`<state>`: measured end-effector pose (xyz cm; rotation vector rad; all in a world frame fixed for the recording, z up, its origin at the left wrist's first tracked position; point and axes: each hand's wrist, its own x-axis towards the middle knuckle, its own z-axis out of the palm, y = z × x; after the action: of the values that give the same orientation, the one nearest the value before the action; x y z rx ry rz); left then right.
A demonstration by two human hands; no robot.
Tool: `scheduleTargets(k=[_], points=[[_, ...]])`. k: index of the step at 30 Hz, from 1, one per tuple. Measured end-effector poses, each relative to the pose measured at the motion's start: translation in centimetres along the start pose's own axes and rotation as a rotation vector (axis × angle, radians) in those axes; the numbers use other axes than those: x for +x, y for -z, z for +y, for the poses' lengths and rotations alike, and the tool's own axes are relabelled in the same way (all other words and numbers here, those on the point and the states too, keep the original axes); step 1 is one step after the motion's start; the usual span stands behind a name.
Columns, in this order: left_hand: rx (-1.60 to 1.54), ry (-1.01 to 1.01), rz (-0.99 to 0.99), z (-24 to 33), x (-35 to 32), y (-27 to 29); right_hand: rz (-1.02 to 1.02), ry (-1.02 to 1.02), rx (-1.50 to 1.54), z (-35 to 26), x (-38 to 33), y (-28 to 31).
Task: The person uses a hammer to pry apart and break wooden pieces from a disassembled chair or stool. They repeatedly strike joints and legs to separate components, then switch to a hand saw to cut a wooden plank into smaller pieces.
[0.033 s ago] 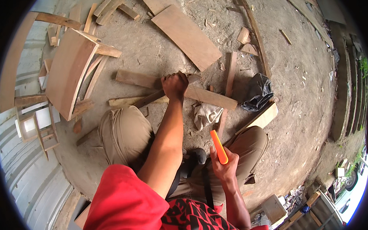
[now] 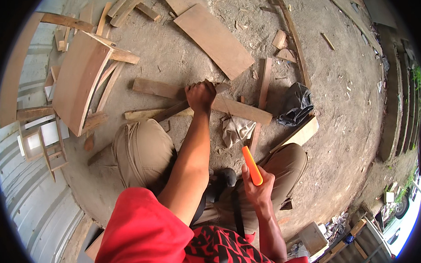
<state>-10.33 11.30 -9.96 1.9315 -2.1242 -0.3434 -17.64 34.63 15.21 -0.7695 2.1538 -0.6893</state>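
I squat on a dusty concrete floor. My left hand (image 2: 200, 95) reaches forward and is closed around a narrow dark wooden strip (image 2: 172, 110). That strip lies slanted across a long flat plank (image 2: 154, 88) on the ground. My right hand (image 2: 260, 188) is near my right knee, shut on an orange tool handle (image 2: 252, 165) that points up and away. The tool's working end is hidden in my hand. A pale strip of wood (image 2: 139, 114) lies just below the plank.
A broad board (image 2: 213, 39) lies farther out. A curved wooden panel with frame pieces (image 2: 80, 80) stands at the left. A crumpled cloth (image 2: 236, 130), a black bag (image 2: 295, 104), a pale block (image 2: 299, 133) and a slat (image 2: 264, 87) lie at the right. Corrugated metal (image 2: 27, 204) borders the left.
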Motion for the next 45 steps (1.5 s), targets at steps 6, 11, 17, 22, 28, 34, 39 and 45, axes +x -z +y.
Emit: scheduleTargets(k=[6, 11, 17, 22, 28, 34, 39, 45], points=[[0.018, -0.006, 0.025, 0.3, -0.3, 0.9, 0.006, 0.026, -0.013, 0.6, -0.6, 0.8], [0.018, -0.002, 0.059, 0.1, -0.2, 0.3, -0.005, -0.036, 0.003, 0.9, -0.1, 0.7], [-0.028, -0.058, 0.061, 0.2, -0.7, 0.8, 0.009, 0.021, 0.023, 1.0, 1.0, -0.5], [-0.169, -0.228, -0.118, -1.2, -0.1, 1.7, -0.009, -0.028, 0.087, 1.2, 2.9, -2.5], [-0.224, -0.292, -0.062, -2.1, -0.9, 1.2, -0.021, 0.019, 0.056, 0.4, 2.4, -2.2], [-0.177, -0.274, -0.118, -1.3, -1.0, 1.4, -0.076, -0.005, 0.046, 1.5, 2.0, -1.2], [-0.204, -0.286, -0.107, -1.7, -1.1, 1.2, -0.105, -0.026, -0.021, 1.7, 2.3, 0.1], [-0.184, -0.289, -0.097, -1.3, -0.8, 1.4, -0.059, -0.03, 0.05, 3.0, 1.4, 0.4]])
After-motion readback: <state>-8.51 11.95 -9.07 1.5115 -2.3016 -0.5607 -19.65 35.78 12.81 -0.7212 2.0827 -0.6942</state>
